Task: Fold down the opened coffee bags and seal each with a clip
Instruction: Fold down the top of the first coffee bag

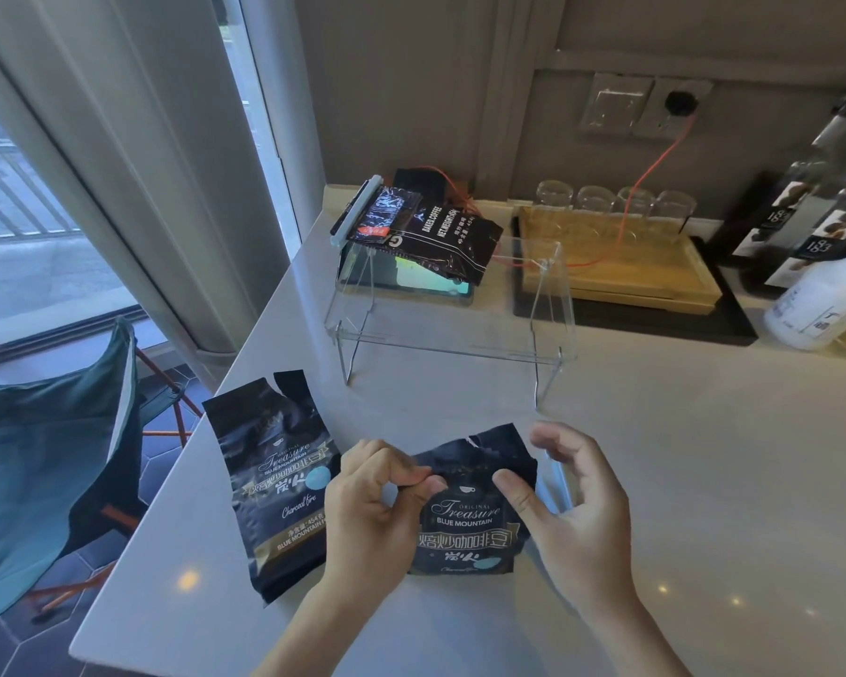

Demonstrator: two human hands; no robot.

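A dark Blue Mountain coffee bag [470, 520] stands on the white counter in front of me, its torn top edge ragged and bent. My left hand [377, 500] pinches the bag's upper left part between thumb and fingers. My right hand [572, 500] holds the upper right side, thumb on the front, fingers curled behind. A second identical bag [274, 486] lies flat to the left, its top open. A third dark bag [426, 232], sealed with a long pale clip [355, 210], rests on a clear acrylic stand [450, 315] further back.
Under the stand lies a lit tablet [411, 280]. A wooden tray [621, 266] on a black tray, with upturned glasses behind it, sits at the back right beside bottles [821, 246]. An orange cable [655, 163] runs to a wall socket. The counter's left edge drops toward a folding chair [55, 456].
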